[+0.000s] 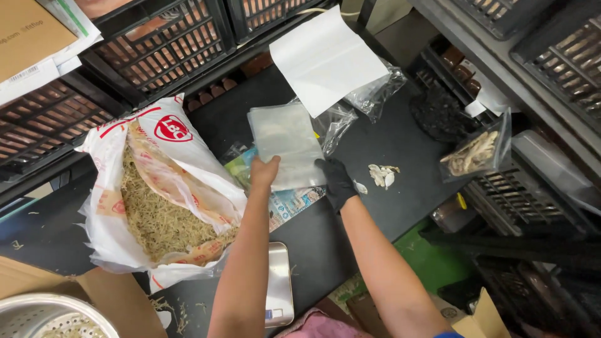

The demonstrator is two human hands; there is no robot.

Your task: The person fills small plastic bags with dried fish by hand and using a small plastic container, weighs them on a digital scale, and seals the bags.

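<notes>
Both my hands hold a stack of clear plastic pouches (285,141) above a dark table (400,156). My bare left hand (264,170) grips its lower left edge. My right hand (337,180), in a black glove, grips the lower right edge. To the left lies a large open white and red plastic sack (128,213) full of dry, straw-coloured shredded herb (153,216). Under the pouches lies a printed packet (291,201).
A small digital scale (280,285) lies near my left forearm. Pale dried slices (382,175) lie loose right of my gloved hand. A clear bag of dried roots (476,153) stands at right. Black crates (163,37) line the back; a white sheet (322,56) hangs above.
</notes>
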